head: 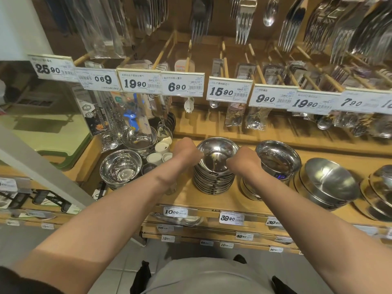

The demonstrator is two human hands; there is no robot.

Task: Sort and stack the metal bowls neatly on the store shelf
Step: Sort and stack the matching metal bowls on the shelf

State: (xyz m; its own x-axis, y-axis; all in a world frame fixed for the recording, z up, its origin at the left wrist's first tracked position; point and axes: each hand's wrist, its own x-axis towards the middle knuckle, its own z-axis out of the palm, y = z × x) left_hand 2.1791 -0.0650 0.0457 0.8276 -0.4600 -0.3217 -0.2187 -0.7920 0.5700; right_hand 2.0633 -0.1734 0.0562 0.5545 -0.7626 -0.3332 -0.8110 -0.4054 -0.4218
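Both hands, left hand (186,150) and right hand (244,161), grip opposite rims of the top bowl (216,154) on the stack (213,179) mid-shelf (212,200) near its front edge; stiff, light, slippery steel, best held at the rim.

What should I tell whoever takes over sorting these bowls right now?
Left hand and right hand grip opposite rims of the top bowl on the center stack.
Left stack sits nested; the bowl with a blue label sits on a pile to the right, and the far-right bowls lie tilted.
Left to do: seat the top bowl, straighten the right-hand piles.
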